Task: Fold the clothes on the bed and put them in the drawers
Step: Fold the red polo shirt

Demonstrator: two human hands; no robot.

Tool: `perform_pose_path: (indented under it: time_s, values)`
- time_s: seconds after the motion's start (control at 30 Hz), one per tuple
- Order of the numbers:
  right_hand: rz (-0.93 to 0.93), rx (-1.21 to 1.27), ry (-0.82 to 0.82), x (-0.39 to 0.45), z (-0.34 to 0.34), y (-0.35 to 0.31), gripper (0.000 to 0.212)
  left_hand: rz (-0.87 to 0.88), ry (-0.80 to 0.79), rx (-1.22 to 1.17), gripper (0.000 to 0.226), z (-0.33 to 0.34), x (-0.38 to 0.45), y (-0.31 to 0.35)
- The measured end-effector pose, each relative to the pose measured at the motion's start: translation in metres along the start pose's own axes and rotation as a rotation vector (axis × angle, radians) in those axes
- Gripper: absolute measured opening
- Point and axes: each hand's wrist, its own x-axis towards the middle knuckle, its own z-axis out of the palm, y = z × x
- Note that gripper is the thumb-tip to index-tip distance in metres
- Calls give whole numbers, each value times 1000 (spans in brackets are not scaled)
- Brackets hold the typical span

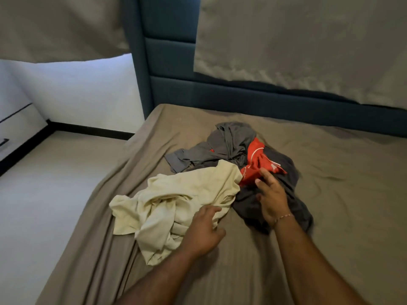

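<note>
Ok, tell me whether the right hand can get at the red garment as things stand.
Probably yes. The right hand hovers open over the dark garment, its fingertips already at the edge of the red garment. That part lies exposed on top of the pile; only its upper end is tucked under the grey garment.

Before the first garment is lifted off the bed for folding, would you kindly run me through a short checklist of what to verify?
1. Clothes within reach: ok. The cream garment, grey garment, red garment and dark garment lie in one heap on the bed.
2. Both hands free: ok. The left hand rests at the cream garment's edge; the right hand hovers open over the dark one.
3. Garments separate: not ok, they overlap and tangle.
4. Bare sheet available for folding: ok, near the person.
5. Drawers open: cannot tell; only a corner of the white unit shows.
</note>
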Motion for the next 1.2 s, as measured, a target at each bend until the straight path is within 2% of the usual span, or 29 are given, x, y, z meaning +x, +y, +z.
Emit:
perform_pose_path:
  time_s: [0.17,0.3,0.33,0.43,0.5,0.57,0.63,0.7,0.73,0.77,0.83,0.87,0.9,1.0,1.03,1.1,1.17,1.2]
  values:
    - [9,252,-173,-78,14,-24,54,-48,53,-155,68,-20,4,28]
    - [-49,274,-378,-136,29,-29,59,94,133,-219,85,-33,15,58]
    - [-55,262,-412,-151,29,-29,61,137,143,-171,79,-36,13,64]
    - [-61,221,-445,-184,23,-26,61,221,303,-3,37,-49,4,74]
    - [-95,98,-324,-197,19,-19,46,217,362,-58,26,-59,-12,77]
    - [-145,-104,-84,-203,21,-12,42,256,350,-134,26,-67,-31,77]
    - [-182,-247,89,-205,29,-10,53,312,336,-216,32,-78,-55,83]
    - [-254,-425,119,-211,46,-15,75,400,298,-277,35,-94,-79,97]
    - [-303,-520,109,-211,55,-18,77,442,266,-304,32,-100,-87,105]
    - [-366,-581,91,-215,64,-23,67,487,233,-316,28,-107,-99,115]
    - [-439,-638,94,-223,79,-40,24,575,200,-309,20,-123,-119,133]
    - [-417,-630,121,-222,81,-50,17,610,213,-291,20,-133,-125,140]
    - [-376,-601,175,-217,80,-58,24,627,254,-264,18,-143,-127,145]
    - [-320,-452,294,-224,69,-107,31,659,451,9,14,-196,-141,156]
    - [-300,-393,307,-225,65,-125,29,651,472,181,16,-218,-142,158]
    - [-279,-256,295,-234,53,-162,28,609,407,565,33,-257,-151,164]
    - [-400,-324,262,-246,33,-192,22,522,335,899,44,-290,-157,170]
    - [-530,-504,211,-254,23,-206,16,488,340,1023,37,-302,-159,174]
